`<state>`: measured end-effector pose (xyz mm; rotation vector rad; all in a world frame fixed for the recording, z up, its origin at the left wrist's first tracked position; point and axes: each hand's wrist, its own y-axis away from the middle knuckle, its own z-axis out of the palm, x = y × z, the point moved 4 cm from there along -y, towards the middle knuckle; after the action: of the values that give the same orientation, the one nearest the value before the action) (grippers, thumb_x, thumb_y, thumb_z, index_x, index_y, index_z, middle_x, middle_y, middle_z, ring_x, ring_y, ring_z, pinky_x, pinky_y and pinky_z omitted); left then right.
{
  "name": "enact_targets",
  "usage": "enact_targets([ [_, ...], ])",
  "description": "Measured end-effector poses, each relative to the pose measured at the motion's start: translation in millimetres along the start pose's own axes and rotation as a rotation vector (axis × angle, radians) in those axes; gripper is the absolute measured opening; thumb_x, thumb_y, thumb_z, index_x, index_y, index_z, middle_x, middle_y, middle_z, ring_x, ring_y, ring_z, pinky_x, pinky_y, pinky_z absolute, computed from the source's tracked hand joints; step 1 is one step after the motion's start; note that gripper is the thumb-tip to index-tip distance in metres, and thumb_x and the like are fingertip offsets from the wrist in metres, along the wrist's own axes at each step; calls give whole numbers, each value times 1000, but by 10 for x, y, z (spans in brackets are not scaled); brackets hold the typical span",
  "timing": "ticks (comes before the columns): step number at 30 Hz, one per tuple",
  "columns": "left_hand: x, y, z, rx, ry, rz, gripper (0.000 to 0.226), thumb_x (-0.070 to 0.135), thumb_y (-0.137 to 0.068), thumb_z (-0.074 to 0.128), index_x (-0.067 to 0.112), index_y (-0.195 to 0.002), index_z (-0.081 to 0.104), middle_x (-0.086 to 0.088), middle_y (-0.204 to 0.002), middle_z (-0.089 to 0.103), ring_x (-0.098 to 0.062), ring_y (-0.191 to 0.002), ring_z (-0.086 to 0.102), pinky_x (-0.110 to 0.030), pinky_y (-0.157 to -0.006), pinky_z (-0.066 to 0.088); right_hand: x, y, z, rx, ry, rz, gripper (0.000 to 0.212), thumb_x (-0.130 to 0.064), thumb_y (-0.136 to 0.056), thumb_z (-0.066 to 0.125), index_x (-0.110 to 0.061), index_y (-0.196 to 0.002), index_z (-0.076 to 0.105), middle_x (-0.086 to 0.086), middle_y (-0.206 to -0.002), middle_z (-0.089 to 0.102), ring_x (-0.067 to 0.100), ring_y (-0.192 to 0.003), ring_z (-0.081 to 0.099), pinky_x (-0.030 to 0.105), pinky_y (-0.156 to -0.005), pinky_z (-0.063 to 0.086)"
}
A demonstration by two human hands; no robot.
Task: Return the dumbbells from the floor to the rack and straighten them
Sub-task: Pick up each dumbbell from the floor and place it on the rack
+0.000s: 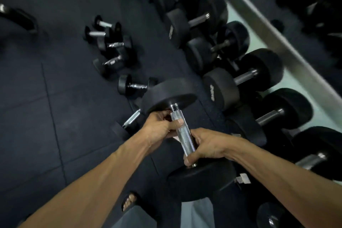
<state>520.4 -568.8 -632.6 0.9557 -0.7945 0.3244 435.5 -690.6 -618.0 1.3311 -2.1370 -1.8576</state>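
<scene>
Knurled steel handle of a black dumbbell (183, 136) clasped by both hands, left hand (160, 127) above, right hand (205, 146) below. Judged risk: slippage onto the foot (129, 201) beneath, or collision with racked dumbbells (242, 77) just right.

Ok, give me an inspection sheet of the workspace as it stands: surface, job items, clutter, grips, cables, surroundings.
Surface: dark rubber floor tiles, seams visible.
Job's things: one large dumbbell held up off the floor by its steel handle, tilted, one head far, one near. Small dumbbells lie scattered on the floor; a row of big ones sits on the rack to the right.
Clutter: nothing seen beyond the loose dumbbells.
Grips: left hand curled round the handle's upper part; right hand curled round its lower part.
Cables: nothing seen.
Surroundings: pale wall strip and metal rail behind the rack; the person's foot below.
</scene>
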Motion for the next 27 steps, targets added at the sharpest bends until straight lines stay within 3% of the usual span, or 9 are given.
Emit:
enact_targets([
  [3, 428, 64, 461, -71, -38, 22, 18, -9, -83, 65, -5, -100, 63, -17, -92, 69, -29, -87, 70, -35, -72, 61, -49, 481, -367, 107, -56, -11, 45, -26, -58, 89, -27, -95, 62, -4, -93, 72, 15, -90, 68, 38, -92, 55],
  [6, 783, 78, 938, -125, -87, 50, 16, -7, -81, 68, 0, -95, 66, -14, -91, 71, -29, -90, 71, -40, -79, 60, -9, 889, -720, 179, -114, -32, 58, -28, -53, 89, -24, -105, 65, 0, -99, 75, 20, -97, 70, 41, -95, 54],
  [9, 1072, 76, 1435, -136, -161, 62, 17, -7, -81, 69, 1, -96, 65, -17, -95, 69, -29, -88, 69, -36, -73, 61, 120, 1218, -1056, 228, -177, -57, 59, -25, -50, 88, -17, -105, 67, 5, -95, 76, 25, -95, 72, 44, -94, 56],
  [12, 1343, 86, 1944, -172, -228, 86, 14, -7, -82, 68, 2, -92, 65, -18, -92, 68, -28, -84, 69, -34, -69, 62, 253, 1544, -1401, 276, -191, -65, 59, -28, -48, 87, -18, -102, 67, 0, -87, 75, 19, -87, 71, 43, -93, 56],
  [16, 1647, 80, 2554, -208, -275, 101, 17, -5, -82, 69, 3, -97, 66, -12, -87, 71, -24, -81, 71, -30, -65, 60, 378, 1983, -1861, 333, -188, -75, 57, -28, -51, 87, -17, -103, 68, 8, -93, 75, 26, -93, 72, 45, -95, 55],
  [21, 2017, -69, 3209, -299, -350, 104, 18, -6, -84, 67, -4, -101, 64, -19, -91, 68, -27, -79, 69, -32, -66, 61, 493, 2433, -2370, 433, -222, -36, 47, -28, -58, 87, -20, -100, 67, 7, -98, 76, 26, -100, 70, 43, -98, 53],
  [27, 2377, -283, 4061, -458, -447, 90, 23, -6, -85, 65, -6, -107, 62, -22, -97, 69, -29, -84, 70, -35, -73, 62, 729, 2858, -2900, 572, -325, -3, 52, -33, -51, 84, -12, -96, 69, 11, -99, 75, 31, -100, 70, 49, -96, 54],
])
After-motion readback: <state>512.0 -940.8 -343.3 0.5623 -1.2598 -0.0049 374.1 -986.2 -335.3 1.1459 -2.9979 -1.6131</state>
